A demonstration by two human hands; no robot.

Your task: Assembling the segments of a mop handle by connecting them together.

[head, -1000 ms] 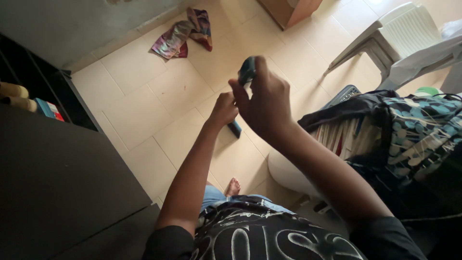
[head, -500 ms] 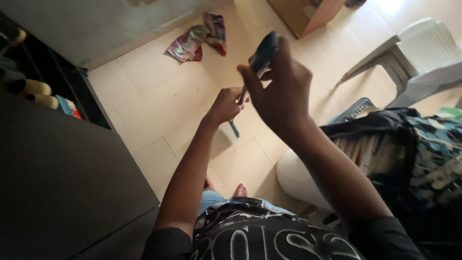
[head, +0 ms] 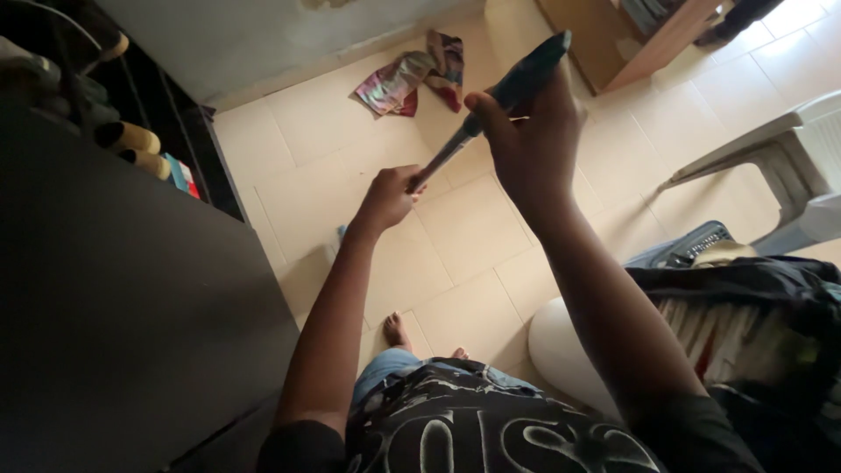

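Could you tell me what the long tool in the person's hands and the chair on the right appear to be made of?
The tool looks like a thin grey metal rod with a dull sheen, ending in a thicker dark handle, perhaps plastic or rubber; the right hand grips the handle, the left hand the rod's tip. The chair seems moulded white plastic: smooth, matte, with slotted back.

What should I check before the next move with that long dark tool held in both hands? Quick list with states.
1. Right hand grips the thick end of the long dark tool: ok.
2. Left hand closed on the thin end: ok.
3. Tool held off the tiled floor, tilted: ok.
4. What kind of tool, and whether its parts are joined: cannot tell.
5. Bare foot directly below the hands: not ok.
6. Crumpled cloth lies well away by the wall: ok.
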